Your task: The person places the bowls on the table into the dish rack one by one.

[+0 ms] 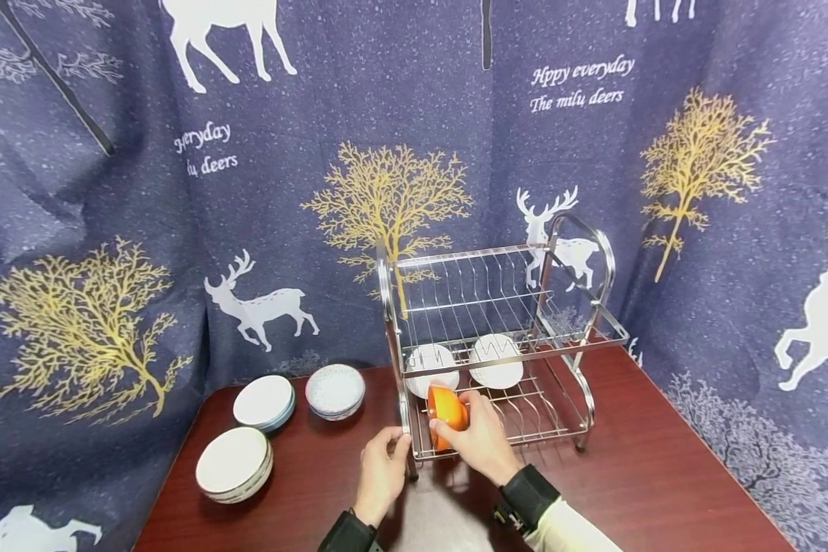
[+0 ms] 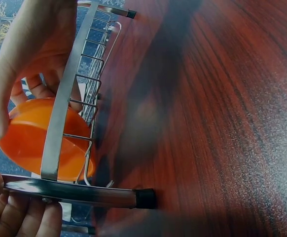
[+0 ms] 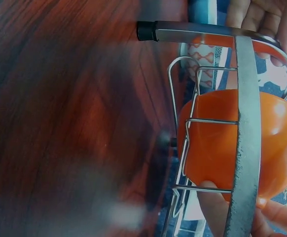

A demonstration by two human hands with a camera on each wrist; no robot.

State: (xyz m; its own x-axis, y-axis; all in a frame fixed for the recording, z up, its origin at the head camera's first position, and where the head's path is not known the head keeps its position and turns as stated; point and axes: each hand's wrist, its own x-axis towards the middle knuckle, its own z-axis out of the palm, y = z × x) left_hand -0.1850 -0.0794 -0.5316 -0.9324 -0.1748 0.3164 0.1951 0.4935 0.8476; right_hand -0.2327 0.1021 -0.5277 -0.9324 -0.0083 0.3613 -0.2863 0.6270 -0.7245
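Note:
My right hand [image 1: 484, 438] holds an orange bowl [image 1: 450, 408] tilted on its side at the left end of the lower tier of a metal dish rack [image 1: 517, 357]. In the right wrist view the rounded outside of the bowl [image 3: 276, 123] shows behind the rack's front bar [image 3: 247, 113]. With thumb and fingers, my left hand [image 1: 382, 469] grips the rack's front left leg [image 2: 84, 191]. Two white bowls stand on edge behind the orange one, the left bowl [image 1: 431, 364] partly covered by it and the right bowl [image 1: 497, 362] beside it.
On the brown table [image 1: 303, 491], left of the rack, are a cream bowl stack [image 1: 233, 464], a white-and-blue stack [image 1: 264, 401] and a speckled pale blue stack [image 1: 335, 389]. A dark blue curtain [image 1: 414, 107] with deer and trees hangs behind. The rack's upper tier overhangs the lower.

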